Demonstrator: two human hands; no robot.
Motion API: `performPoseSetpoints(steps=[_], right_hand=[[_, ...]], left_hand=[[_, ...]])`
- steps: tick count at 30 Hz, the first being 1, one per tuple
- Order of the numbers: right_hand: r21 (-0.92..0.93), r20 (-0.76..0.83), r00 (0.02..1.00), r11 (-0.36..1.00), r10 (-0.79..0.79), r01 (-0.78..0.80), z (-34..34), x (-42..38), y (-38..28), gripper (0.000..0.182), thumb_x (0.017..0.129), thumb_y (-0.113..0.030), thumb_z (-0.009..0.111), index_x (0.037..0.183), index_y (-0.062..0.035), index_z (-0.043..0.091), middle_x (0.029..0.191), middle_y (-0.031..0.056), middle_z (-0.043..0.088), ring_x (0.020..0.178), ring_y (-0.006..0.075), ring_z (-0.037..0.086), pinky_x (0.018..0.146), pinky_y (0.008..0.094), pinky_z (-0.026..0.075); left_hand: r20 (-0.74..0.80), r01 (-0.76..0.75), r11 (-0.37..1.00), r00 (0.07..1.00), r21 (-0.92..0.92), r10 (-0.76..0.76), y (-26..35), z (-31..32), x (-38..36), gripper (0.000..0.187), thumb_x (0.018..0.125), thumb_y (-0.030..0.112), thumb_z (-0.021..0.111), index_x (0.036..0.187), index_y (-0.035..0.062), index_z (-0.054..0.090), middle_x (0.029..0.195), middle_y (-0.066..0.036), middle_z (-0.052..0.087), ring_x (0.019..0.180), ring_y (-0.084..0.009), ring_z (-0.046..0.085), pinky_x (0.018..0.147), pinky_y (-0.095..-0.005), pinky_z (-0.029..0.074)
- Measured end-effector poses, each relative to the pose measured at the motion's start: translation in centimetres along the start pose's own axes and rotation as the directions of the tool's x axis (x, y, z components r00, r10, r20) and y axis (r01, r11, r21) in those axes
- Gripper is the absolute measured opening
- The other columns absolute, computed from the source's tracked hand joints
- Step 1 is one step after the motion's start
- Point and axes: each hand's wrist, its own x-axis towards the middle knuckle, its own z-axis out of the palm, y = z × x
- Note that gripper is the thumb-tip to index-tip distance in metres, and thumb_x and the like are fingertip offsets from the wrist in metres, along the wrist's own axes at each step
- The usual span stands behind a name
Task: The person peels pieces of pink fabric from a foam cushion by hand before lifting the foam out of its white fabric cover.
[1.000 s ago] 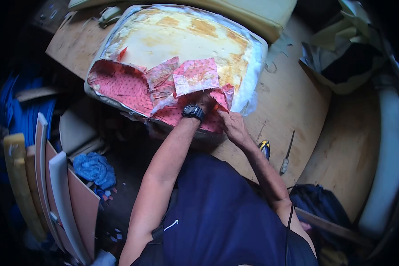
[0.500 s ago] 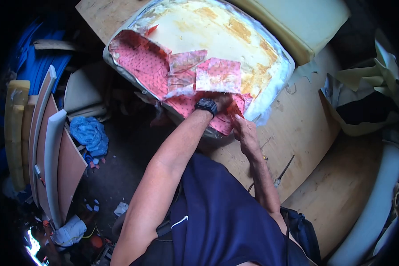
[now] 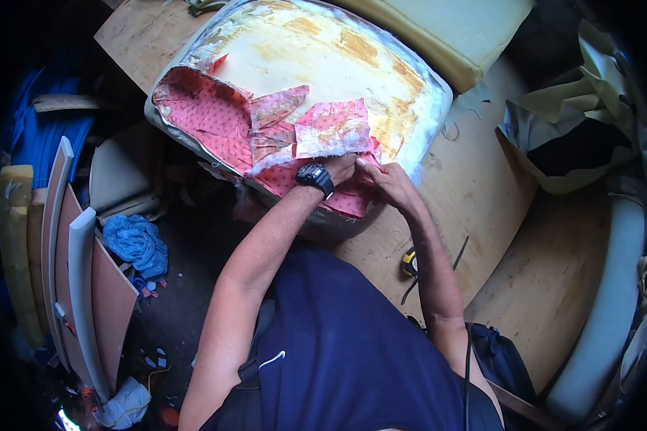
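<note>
Gripping the torn red fabric [image 3: 216, 118] at the near edge of an old seat cushion [image 3: 323, 50] on the wooden table [image 3: 474, 172].

Both hands meet at that edge: the left hand [image 3: 343, 169], wearing a black watch [image 3: 314, 177], is mostly tucked behind its own wrist, so I cannot tell its grip; the right hand [image 3: 388, 183] seems to pinch the cloth with curled fingers. Loose patches lie just above them. A tape measure [image 3: 409, 262] peeks out beside the right forearm, partly hidden.

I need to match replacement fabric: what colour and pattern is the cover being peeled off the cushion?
Red-pink fabric cover with small dots, head view.
</note>
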Motion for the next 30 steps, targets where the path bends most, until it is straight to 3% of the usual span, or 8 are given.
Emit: performPoseSetpoints(steps=[2,5,15,16,21,24,28,30], right_hand=[[0.403,0.2,0.977,0.915,-0.069,-0.018,-0.5,-0.6,0.5,0.058,0.101,-0.059,0.055,0.088,-0.0063,0.075,0.066,0.002,0.069,0.056,0.0095,0.063,0.05,0.0231,0.045],[0.582,0.16,0.957,0.806,-0.243,0.107,0.0,-1.0,3.4,0.052,0.101,-0.055,0.059,0.089,-0.0068,0.074,0.066,0.0004,0.068,0.056,0.008,0.062,0.05,0.0221,0.045],[0.317,0.19,0.975,0.947,-0.114,0.049,-1.0,1.1,1.5,0.06,0.09,-0.063,0.072,0.062,-0.0103,0.062,0.058,-0.0037,0.055,0.049,0.0077,0.047,0.045,0.0274,0.035],[0.414,0.182,0.968,0.907,-0.172,0.083,-0.1,0.6,1.3,0.06,0.097,-0.059,0.066,0.066,-0.0085,0.062,0.059,-0.0057,0.049,0.052,0.0073,0.041,0.046,0.0273,0.031],[0.452,0.145,0.913,0.846,-0.382,0.283,1.3,-0.3,3.3,0.051,0.108,-0.046,0.053,0.087,-0.002,0.068,0.072,-0.0024,0.061,0.066,0.0082,0.051,0.059,0.0282,0.042],[0.411,0.021,0.914,0.837,-0.405,0.361,2.5,-0.9,3.5,0.045,0.107,-0.035,0.052,0.094,0.0056,0.066,0.077,0.008,0.068,0.069,0.0185,0.059,0.067,0.038,0.049],[0.363,-0.189,0.887,0.81,-0.42,0.461,4.8,-0.3,4.1,0.039,0.104,-0.027,0.048,0.09,0.0046,0.066,0.07,0.0179,0.064,0.062,0.0219,0.06,0.063,0.0398,0.05],[0.404,-0.268,0.865,0.766,-0.423,0.5,6.2,-0.2,4.6,0.04,0.103,-0.028,0.05,0.085,0.0039,0.066,0.066,0.0109,0.061,0.058,0.0183,0.056,0.058,0.0373,0.046]], left_hand=[[0.159,0.082,0.957,0.979,0.28,-0.13,0.1,-0.9,1.0,0.037,0.098,0.004,0.057,0.135,0.0035,0.058,0.133,-0.012,0.061,0.12,-0.025,0.059,0.106,-0.0396,0.047],[0.181,-0.013,0.919,0.982,0.394,-0.064,0.7,-0.3,0.6,0.036,0.098,0.005,0.058,0.134,0.0038,0.058,0.133,-0.012,0.061,0.12,-0.0248,0.059,0.106,-0.0391,0.047],[0.169,-0.316,0.862,0.948,0.397,0.27,3.7,-2.3,0.3,0.035,0.098,0.009,0.061,0.132,0.0048,0.06,0.132,-0.012,0.061,0.121,-0.0242,0.059,0.107,-0.0376,0.046],[0.177,-0.183,0.91,0.976,0.371,0.124,3.9,-2.5,0.5,0.036,0.097,0.012,0.063,0.132,0.0052,0.06,0.133,-0.012,0.061,0.123,-0.0242,0.058,0.108,-0.0371,0.045],[0.133,-0.231,0.859,0.973,0.457,0.191,2.4,-1.3,0.4,0.034,0.099,0.018,0.061,0.131,0.0061,0.061,0.131,-0.013,0.062,0.122,-0.0262,0.059,0.106,-0.0386,0.046],[0.125,-0.26,0.82,0.966,0.511,0.228,2.6,-1.4,0.3,0.034,0.1,0.022,0.06,0.13,0.0068,0.062,0.13,-0.013,0.063,0.121,-0.0276,0.06,0.105,-0.0397,0.047],[0.139,-0.295,0.737,0.953,0.607,0.268,2.9,-1.3,0.9,0.034,0.102,0.028,0.058,0.129,0.0077,0.062,0.129,-0.013,0.064,0.12,-0.0295,0.061,0.103,-0.0412,0.048],[0.142,-0.317,0.622,0.939,0.716,0.314,3.0,-1.4,0.9,0.035,0.103,0.031,0.057,0.129,0.0081,0.063,0.128,-0.013,0.065,0.119,-0.0305,0.061,0.102,-0.0419,0.049]])
